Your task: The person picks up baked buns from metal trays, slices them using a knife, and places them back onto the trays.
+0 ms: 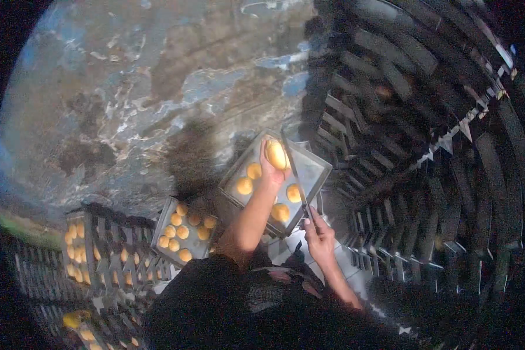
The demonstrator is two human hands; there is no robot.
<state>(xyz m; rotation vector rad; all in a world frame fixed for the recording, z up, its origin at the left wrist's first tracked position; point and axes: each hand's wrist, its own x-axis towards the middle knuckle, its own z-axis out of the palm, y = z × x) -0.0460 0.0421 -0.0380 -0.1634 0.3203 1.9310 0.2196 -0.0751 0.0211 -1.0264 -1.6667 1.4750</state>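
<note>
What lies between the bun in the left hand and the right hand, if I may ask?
In the head view, the knife blade and, on the tray, one bun.

Open room over tray [314,170] right of knife [295,169]; knife bars way across to rolls [280,212].

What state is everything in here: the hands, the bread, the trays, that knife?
Left hand: closed around a bun.
Held bun: golden, lifted above the tray; whether it is cut, I can't tell.
Right hand: gripping the knife.
Knife: held, blade beside the bun.
Near tray: partly filled, bare metal showing.
Buns on it: golden, spaced apart.
Smaller-looking tray: more crowded with buns.
</note>
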